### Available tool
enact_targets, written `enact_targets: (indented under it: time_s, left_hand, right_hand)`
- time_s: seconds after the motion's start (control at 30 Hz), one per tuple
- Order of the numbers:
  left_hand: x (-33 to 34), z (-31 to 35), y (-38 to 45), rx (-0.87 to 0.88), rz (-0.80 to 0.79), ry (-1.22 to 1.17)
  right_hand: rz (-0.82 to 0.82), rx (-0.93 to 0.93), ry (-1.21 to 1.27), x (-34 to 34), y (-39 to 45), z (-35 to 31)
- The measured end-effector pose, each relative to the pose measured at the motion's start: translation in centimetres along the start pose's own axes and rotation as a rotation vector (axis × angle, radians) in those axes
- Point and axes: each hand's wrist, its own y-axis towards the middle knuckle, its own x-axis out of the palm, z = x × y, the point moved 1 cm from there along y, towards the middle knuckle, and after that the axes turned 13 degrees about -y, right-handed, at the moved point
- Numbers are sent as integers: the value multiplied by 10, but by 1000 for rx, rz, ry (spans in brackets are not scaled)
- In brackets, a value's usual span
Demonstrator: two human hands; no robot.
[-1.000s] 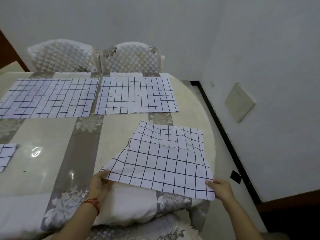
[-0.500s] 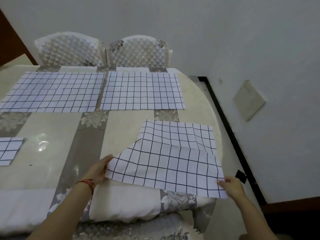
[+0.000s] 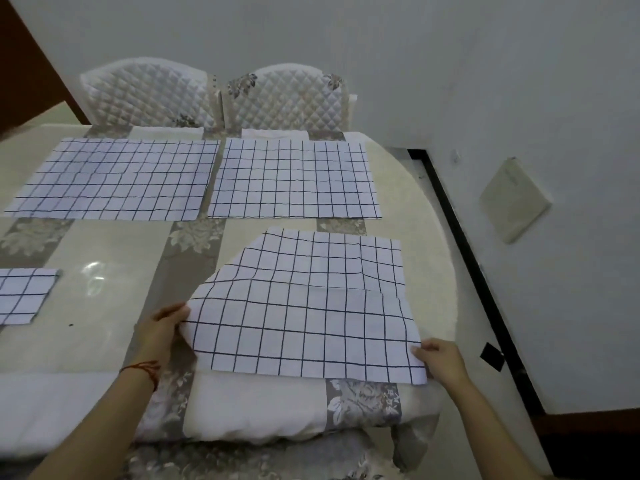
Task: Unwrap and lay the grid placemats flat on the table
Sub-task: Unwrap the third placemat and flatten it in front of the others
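Observation:
A white grid placemat lies half spread at the near right of the table, its near half still raised and creased over the far half. My left hand pinches its near left corner. My right hand grips its near right corner at the table's edge. Two more grid placemats lie flat at the far side, one on the left and one on the right. A fourth grid placemat shows partly at the left edge of the view.
Two quilted white chairs stand behind the table against the wall. A padded chair seat sits under the near edge. The floor drops away to the right, with a black skirting strip along the wall.
Both hands have drawn the near edge of the placemat down toward the table, so it lies lower and flatter. The view has shifted slightly right.

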Motion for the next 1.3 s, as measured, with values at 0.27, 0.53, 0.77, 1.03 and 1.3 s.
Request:
enact_targets:
  time_s: [0.27,0.53,0.77,1.03,1.3]
  left_hand:
    - [-42,-5,-4,-59,148,48]
    - [-14,3,38,-144,56,146]
    - [-6,1,80,-350,-117,411]
    - [30,22,84,-357,-187,179]
    - [42,18,71,-42,-162,137]
  right_hand:
    - [-36,-16,-9,17,-2,-28]
    - [-75,28,88,9,12,-53]
    - [52,-67,-90,24,23,-68]
    - [148,-151,-369,18,19,-65]
    - [290,-583,-730,95,7,-127]
